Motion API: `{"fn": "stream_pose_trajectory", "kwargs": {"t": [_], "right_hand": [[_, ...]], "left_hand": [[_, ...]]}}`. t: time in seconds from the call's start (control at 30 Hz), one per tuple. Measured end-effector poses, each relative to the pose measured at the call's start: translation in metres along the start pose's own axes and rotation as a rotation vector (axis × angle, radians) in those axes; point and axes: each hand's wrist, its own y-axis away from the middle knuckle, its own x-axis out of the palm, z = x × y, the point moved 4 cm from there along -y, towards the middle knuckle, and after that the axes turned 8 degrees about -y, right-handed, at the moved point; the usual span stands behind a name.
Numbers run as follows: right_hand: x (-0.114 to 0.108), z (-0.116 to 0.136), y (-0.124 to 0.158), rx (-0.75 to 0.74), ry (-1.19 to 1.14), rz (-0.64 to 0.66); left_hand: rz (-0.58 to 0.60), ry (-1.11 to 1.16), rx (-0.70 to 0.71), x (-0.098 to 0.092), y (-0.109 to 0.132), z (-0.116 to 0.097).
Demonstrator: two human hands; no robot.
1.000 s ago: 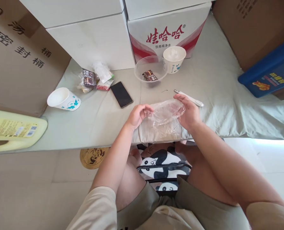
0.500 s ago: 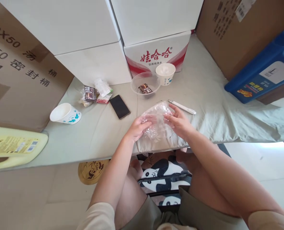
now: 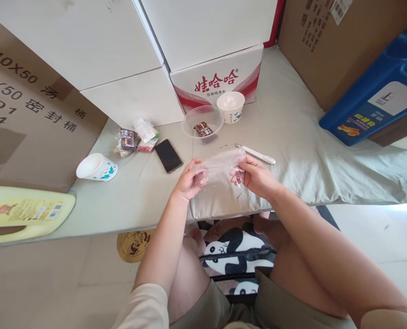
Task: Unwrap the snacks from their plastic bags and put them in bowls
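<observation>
A thin clear plastic bag (image 3: 220,165) is stretched between my two hands above the front of the cloth-covered surface. My left hand (image 3: 190,178) pinches its left end, the fingers curled in. At the other end, my right hand (image 3: 256,176) grips the plastic between thumb and fingers. Just beyond the right hand lies a white pen-like tool (image 3: 256,153). Behind the bag stands a clear plastic bowl (image 3: 188,130) holding a brown packet marked COCOA (image 3: 203,129). A white paper cup (image 3: 231,108) touches or nearly touches the bowl's right side.
To the left are a black phone (image 3: 168,156), small snack packets (image 3: 128,139) and another paper cup (image 3: 97,167) lying tilted. A yellow jug (image 3: 49,212) sits at the left edge, a blue bottle (image 3: 368,100) at the right. White boxes (image 3: 220,80) and brown cartons (image 3: 313,55) line the back.
The crumpled bag is now pulled out flatter between my hands. My left hand has moved slightly left and its fingers have curled in; my right fingers have closed on the plastic.
</observation>
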Motion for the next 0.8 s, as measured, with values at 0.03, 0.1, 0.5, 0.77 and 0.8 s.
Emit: {"fn": "stream_pose_trajectory", "kwargs": {"t": [0.03,0.1,0.5,0.77,0.8], "right_hand": [[0.001,0.002,-0.001,-0.005,-0.035,0.028],[0.001,0.003,-0.002,0.0,-0.064,0.045],[-0.012,0.003,-0.002,-0.34,0.293,-0.382],[0.033,-0.029,0.005,-0.296,0.318,-0.013],[0.037,-0.034,0.004,-0.222,0.217,0.042]], "left_hand": [[0.015,0.024,-0.004,0.0,0.0,-0.002],[0.075,0.007,-0.037,0.001,0.002,-0.002],[-0.424,-0.49,0.315,-0.036,-0.009,0.002],[0.08,-0.478,0.346,0.014,0.01,0.017],[0.113,-0.474,0.313,0.018,0.01,0.019]]}}
